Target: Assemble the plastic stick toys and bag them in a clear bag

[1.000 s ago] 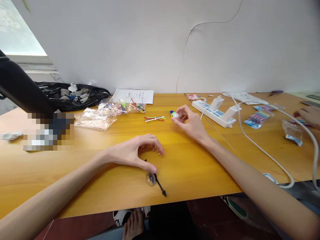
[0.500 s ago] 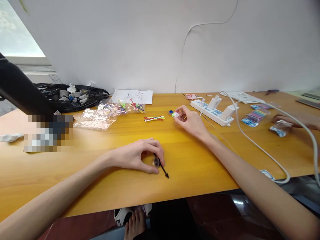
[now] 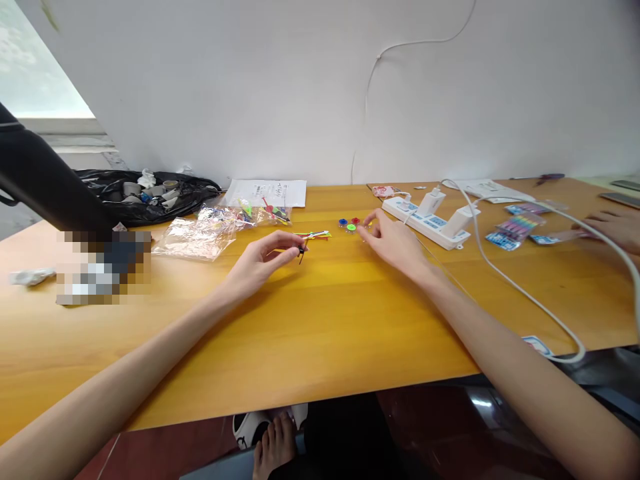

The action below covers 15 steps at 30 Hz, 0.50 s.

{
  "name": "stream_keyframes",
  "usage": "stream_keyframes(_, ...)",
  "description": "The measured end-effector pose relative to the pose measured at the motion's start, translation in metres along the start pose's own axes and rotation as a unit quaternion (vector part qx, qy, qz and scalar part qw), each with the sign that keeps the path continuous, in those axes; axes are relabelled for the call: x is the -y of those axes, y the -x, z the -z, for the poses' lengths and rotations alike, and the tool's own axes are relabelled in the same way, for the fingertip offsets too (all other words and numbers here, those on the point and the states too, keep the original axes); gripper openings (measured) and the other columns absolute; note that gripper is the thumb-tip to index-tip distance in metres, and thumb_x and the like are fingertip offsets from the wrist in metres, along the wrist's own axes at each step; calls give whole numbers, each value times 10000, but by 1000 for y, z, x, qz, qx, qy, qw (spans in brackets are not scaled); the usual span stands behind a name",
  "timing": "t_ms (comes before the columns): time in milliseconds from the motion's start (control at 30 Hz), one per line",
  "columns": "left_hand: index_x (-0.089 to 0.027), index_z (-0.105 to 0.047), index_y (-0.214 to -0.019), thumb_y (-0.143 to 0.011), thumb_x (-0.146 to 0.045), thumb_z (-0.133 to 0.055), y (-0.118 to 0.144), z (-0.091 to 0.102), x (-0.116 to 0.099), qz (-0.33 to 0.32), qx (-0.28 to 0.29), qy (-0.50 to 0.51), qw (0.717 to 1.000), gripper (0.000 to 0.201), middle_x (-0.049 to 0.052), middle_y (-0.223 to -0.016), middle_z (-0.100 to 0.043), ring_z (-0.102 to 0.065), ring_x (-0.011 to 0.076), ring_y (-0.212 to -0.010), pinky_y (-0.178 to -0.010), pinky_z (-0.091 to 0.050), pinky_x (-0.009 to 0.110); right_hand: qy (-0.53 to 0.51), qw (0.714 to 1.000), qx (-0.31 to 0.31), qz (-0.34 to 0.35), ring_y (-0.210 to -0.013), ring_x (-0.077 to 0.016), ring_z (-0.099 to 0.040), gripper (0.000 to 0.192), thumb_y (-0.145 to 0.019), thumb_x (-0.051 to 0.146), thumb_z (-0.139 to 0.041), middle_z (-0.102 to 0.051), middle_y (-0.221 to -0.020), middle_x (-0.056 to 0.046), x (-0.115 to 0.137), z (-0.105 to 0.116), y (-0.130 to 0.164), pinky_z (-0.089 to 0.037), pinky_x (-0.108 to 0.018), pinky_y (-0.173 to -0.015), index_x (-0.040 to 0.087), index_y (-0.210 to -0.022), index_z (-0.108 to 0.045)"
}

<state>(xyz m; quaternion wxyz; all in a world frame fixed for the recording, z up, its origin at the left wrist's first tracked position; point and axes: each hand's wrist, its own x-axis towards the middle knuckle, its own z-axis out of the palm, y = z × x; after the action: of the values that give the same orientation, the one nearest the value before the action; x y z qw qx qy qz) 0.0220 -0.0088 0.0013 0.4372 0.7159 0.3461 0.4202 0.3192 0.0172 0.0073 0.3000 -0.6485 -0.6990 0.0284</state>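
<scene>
My left hand (image 3: 263,263) pinches a thin black stick (image 3: 301,252), most of it hidden by the fingers. Just beyond those fingertips lies a small bundle of white, yellow and red sticks (image 3: 317,235). My right hand (image 3: 393,240) is at the far middle of the table, thumb and forefinger apart beside some small round pieces. These are a blue piece (image 3: 343,223), a red piece (image 3: 355,221) and a green piece (image 3: 351,228). Something clear seems to lie by the right fingertips, too small to make out.
A white power strip (image 3: 430,223) with plugged chargers and looping white cable stands right of my right hand. Clear plastic bags (image 3: 195,238) and a black bag (image 3: 185,203) lie at left, near a black monitor-like stand (image 3: 55,180). Another person's hand (image 3: 617,230) rests by packets at right.
My left hand has moved away from me and left, carrying the black stick to the bundle. My right fingers have come off the green piece, which now lies with the blue and red ones.
</scene>
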Motion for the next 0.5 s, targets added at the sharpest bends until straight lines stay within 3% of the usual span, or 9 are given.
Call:
stream_keyframes(67,-211,-687,-1157,-923,-407,-673,-5,-3,4,28,-25,65,997,306,76,-1205,-711,-636,218,-1149,-1041,-481,365,-152,987,-11,59,-744,-199,-616,299,-991,484,-482,-669,-797,-40,13,-10,4,-433,-302,-693,214,-952,-604)
stream_keyframes(133,-198,-693,-1140,-904,-415,-698,-13,-8,11,55,-43,140,988,320,79,-1213,-704,-638,209,-1139,-1046,-483,363,-295,950,1,99,-833,-183,-626,311,-998,503,-481,-671,-889,-37,31,-25,6,-466,-292,-752,217,-984,-600)
stream_keyframes(200,-179,-705,-1086,-886,-425,-721,-22,-14,18,71,-56,209,974,317,79,-1160,-709,-651,192,-1086,-1032,-488,350,-395,908,65,128,-896,-175,-639,319,-993,506,-500,-671,-924,-23,49,-42,5,-490,-299,-826,229,-1118,-600)
stream_keyframes(333,-144,-710,-990,-876,-448,-732,-36,-22,30,67,-62,266,960,326,54,-935,-704,-650,153,-918,-972,-491,318,-505,838,176,108,-728,-157,-625,385,-980,539,-504,-643,-737,14,72,-67,-7,-504,-296,-742,214,-1162,-600)
stream_keyframes(433,-152,-708,-1017,-872,-422,-740,-34,-22,31,77,-76,265,958,308,36,-924,-697,-637,132,-891,-974,-477,296,-543,803,231,83,-587,-128,-545,404,-925,548,-602,-596,-623,46,74,-69,-10,-453,-261,-621,197,-1124,-606)
stream_keyframes(500,-154,-695,-1021,-887,-419,-724,-29,-21,27,77,-50,248,964,298,39,-908,-698,-644,144,-894,-980,-476,312,-563,777,270,80,-579,-117,-531,404,-905,532,-648,-603,-630,51,70,-64,-5,-426,-245,-598,200,-1128,-592)
